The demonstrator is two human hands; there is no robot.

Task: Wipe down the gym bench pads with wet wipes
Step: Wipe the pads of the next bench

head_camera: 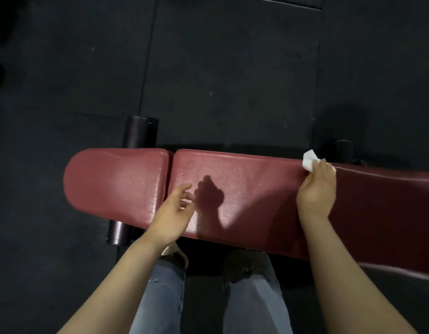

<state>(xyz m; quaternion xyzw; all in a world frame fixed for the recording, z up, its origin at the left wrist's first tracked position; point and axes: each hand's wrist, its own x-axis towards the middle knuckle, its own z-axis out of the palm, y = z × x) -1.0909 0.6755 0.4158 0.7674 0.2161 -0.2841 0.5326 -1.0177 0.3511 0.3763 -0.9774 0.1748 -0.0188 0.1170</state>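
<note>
White wipe [309,160] in right hand [316,189], on bench pad [256,189].

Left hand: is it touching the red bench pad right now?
Cannot tell. In the head view the left hand hovers over the red bench pad with fingers spread; its offset shadow suggests a gap, but none shows plainly.

Colours around the bench

Dark red, glossy seat pad [117,182] and back pad [244,189], speckled with pale droplets; white wipe [309,160]; black foam rollers [135,132]; charcoal floor mats [220,68]; faded blue-grey jeans [160,297].
</note>
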